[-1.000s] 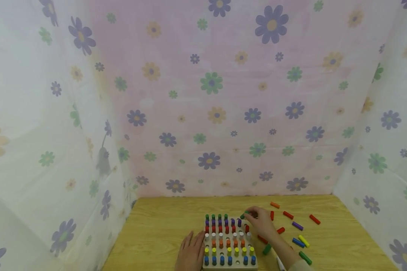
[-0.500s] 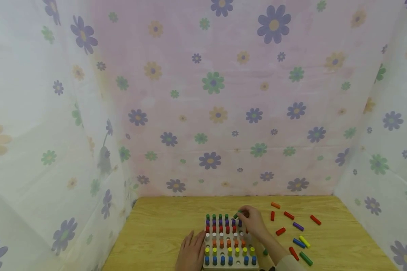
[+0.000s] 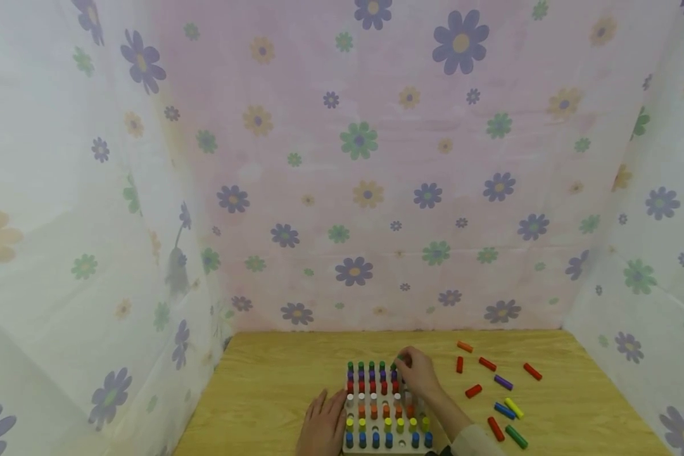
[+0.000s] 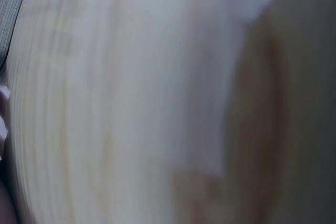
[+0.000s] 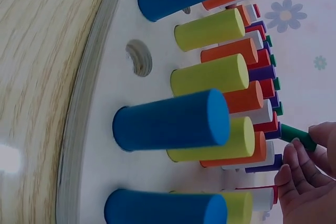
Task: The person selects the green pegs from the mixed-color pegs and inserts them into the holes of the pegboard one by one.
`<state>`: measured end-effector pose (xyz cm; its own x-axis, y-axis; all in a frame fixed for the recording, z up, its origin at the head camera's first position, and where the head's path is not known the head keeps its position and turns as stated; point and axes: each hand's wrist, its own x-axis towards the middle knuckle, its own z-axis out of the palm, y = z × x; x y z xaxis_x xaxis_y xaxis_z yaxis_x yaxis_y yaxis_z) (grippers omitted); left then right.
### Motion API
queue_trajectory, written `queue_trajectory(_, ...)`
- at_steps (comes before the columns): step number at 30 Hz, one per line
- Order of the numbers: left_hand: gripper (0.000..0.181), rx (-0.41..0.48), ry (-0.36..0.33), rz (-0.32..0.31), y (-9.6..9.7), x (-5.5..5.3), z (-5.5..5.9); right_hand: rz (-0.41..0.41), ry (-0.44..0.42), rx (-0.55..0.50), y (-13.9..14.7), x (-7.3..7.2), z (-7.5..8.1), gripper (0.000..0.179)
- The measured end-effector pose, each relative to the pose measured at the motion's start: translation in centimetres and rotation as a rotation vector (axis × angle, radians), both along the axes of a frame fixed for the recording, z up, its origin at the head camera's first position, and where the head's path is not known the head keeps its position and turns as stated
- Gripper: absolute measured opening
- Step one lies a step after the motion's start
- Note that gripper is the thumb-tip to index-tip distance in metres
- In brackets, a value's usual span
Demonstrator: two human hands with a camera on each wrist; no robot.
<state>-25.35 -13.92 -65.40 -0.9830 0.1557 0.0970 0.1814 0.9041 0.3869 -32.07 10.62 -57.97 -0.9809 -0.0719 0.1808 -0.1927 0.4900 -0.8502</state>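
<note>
A pale wooden pegboard (image 3: 390,450) stands on the table with rows of coloured pegs upright in its holes. My left hand (image 3: 321,425) rests at its left edge, fingers extended. At the back row, my right hand (image 3: 418,373) pinches a green peg (image 5: 298,136) between thumb and fingers. The right wrist view shows that peg slightly tilted, close to the purple pegs (image 5: 261,73); whether it sits in a hole is hidden. Blue pegs (image 5: 170,120) fill most of the front row, with one bare hole (image 5: 139,57). The left wrist view is mostly blurred wood.
On the table (image 3: 273,367) right of the board lie loose pegs: an orange peg (image 3: 464,346), several red ones, a purple peg (image 3: 503,382), a blue peg (image 3: 504,410), a yellow peg (image 3: 513,407) and a green peg (image 3: 515,436). Flower-patterned sheets (image 3: 376,209) enclose the back and sides.
My right hand has moved left along the back row with the green peg, stopping beside the standing green pegs. My forearm now covers the board's right side. The left hand stays put.
</note>
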Motion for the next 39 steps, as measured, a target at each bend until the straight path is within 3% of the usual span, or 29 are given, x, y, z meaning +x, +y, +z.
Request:
queue_trajectory(10, 0.046, -0.005, -0.006, 0.012, 0.2, 0.0, -0.2, -0.010, 0.024, 0.036, -0.3, -0.2, -0.5, 0.010)
queue_trajectory(17, 0.047, -0.014, 0.031, 0.008, 0.2, 0.4, -0.1, -0.009, 0.045, 0.087, -0.5, -0.5, -0.7, 0.006)
queue_trajectory(24, 0.047, -0.017, 0.012, 0.007, 0.2, 0.4, 0.2, -0.034, 0.025, 0.159, -0.7, -0.8, -0.4, 0.008)
queue_trajectory(39, 0.047, -0.016, 0.026, 0.002, 0.2, 0.5, 0.4, -0.029, -0.022, 0.192, -0.5, -1.6, -0.9, 0.007)
